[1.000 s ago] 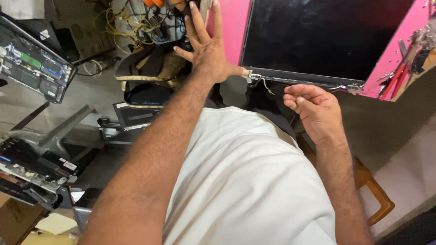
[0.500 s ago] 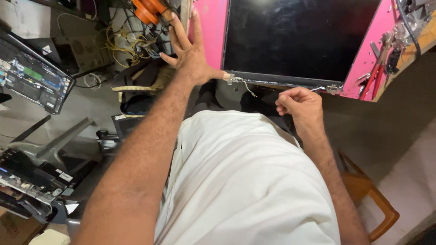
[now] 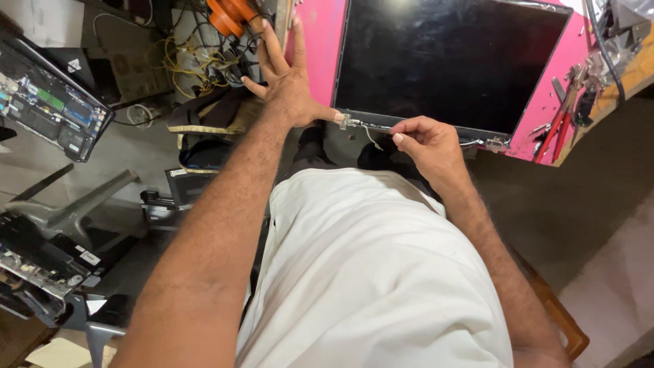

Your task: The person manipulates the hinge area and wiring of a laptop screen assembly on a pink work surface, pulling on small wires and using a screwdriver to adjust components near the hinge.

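A dark laptop screen panel (image 3: pixel 449 58) lies flat on a pink table (image 3: pixel 320 48), its hinged edge toward me. My left hand (image 3: pixel 286 82) is spread flat with fingers apart, the thumb resting at the panel's left hinge (image 3: pixel 346 120). My right hand (image 3: pixel 426 143) is closed at the panel's near edge, thumb and forefinger pinching something thin by a loose wire (image 3: pixel 373 136); what exactly it pinches is too small to tell. My white shirt fills the lower middle of the view.
Red-handled pliers (image 3: pixel 562 126) lie at the table's right end. An open laptop base with its circuit board exposed (image 3: pixel 51 109) sits at left, another dismantled base (image 3: pixel 41 259) below it. Tangled cables (image 3: pixel 191 61) and an orange tool (image 3: pixel 228 15) lie beyond my left hand. A wooden chair edge (image 3: pixel 562 320) is lower right.
My view has shifted, so the panel and both hands sit more to the centre. My right hand has closed in on the panel's near edge. My left hand stays spread at the left hinge.
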